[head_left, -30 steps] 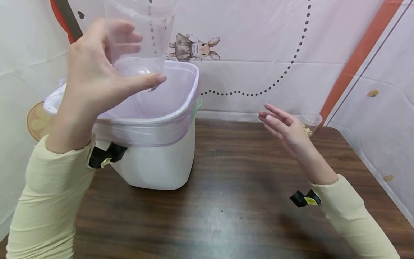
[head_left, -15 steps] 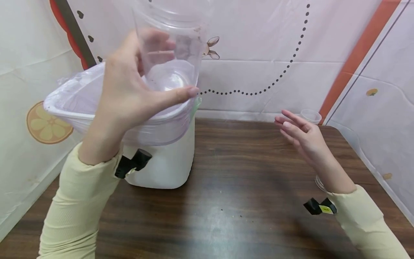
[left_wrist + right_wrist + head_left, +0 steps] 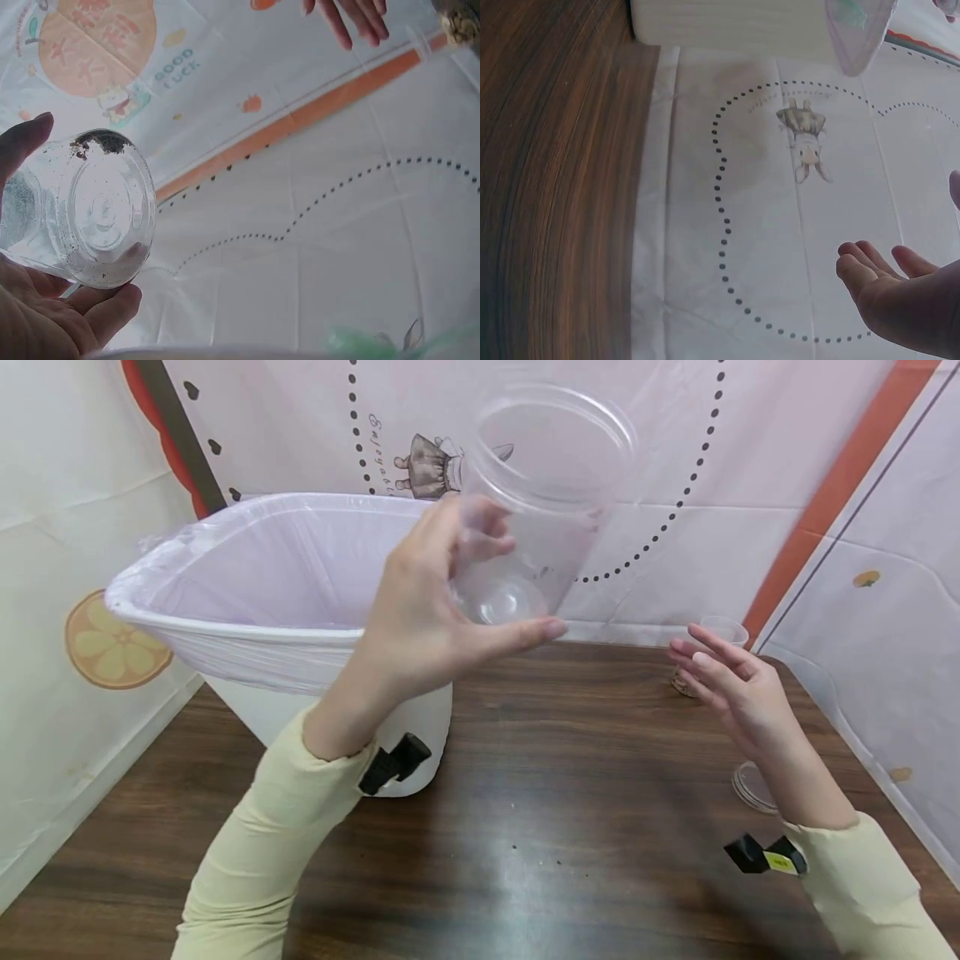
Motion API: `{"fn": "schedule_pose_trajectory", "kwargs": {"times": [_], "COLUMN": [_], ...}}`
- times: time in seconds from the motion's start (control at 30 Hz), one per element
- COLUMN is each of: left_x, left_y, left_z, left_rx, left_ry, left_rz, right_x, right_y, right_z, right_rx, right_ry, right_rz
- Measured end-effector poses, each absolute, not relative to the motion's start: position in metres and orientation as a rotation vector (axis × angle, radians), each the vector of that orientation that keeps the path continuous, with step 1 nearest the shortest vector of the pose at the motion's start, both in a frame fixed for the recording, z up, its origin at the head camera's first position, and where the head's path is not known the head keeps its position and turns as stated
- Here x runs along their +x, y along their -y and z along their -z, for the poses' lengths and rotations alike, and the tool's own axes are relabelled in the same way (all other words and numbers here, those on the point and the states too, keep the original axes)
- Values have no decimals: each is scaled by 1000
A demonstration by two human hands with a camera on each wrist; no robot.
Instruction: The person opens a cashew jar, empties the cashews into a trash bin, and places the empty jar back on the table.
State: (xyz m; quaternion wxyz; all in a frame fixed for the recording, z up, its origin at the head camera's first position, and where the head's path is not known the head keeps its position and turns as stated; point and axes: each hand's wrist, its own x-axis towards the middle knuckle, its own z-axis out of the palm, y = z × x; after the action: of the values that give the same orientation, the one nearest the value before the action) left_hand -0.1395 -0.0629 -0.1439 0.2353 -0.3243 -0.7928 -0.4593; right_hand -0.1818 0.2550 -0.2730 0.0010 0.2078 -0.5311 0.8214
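My left hand [image 3: 423, 610] grips a clear plastic jar [image 3: 536, 535] round its side, raised above the table to the right of the bin. The jar is tilted, its open mouth upward. In the left wrist view, dark crumbs [image 3: 105, 141] cling inside near its base. My right hand [image 3: 738, 693] hovers at the right with fingers loosely extended, holding nothing; the right wrist view shows the same hand [image 3: 900, 300]. Behind it stands a clear cup [image 3: 723, 627], partly hidden; some brownish contents [image 3: 684, 685] show beside the fingers.
A white bin [image 3: 255, 702] with a pale purple liner [image 3: 300, 552] stands at the left. Round clear lids [image 3: 752, 787] lie beside the right wrist. Small crumbs [image 3: 558, 862] dot the wooden table [image 3: 570, 760]. A printed cloth [image 3: 652, 427] hangs behind.
My left hand has carried the jar rightward from over the bin, so the bin's opening shows again. My right hand has shifted slightly right and lower, and the lids have come into view.
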Motion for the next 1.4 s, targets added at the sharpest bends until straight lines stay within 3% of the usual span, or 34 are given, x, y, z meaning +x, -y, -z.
{"fn": "schedule_pose_trajectory", "kwargs": {"times": [0.8,1.4], "left_x": [-158,-178], "left_y": [-13,-67], "left_z": [211,272], "left_rx": [-1124,-1036], "left_ry": [2222,2429], "left_rz": [1279,1245], "right_x": [-170,-165], "right_y": [-299,-317], "right_z": [291,303], "right_rx": [601,434], "right_ry": [1568,1543], "right_rz": [-2613,-2591]}}
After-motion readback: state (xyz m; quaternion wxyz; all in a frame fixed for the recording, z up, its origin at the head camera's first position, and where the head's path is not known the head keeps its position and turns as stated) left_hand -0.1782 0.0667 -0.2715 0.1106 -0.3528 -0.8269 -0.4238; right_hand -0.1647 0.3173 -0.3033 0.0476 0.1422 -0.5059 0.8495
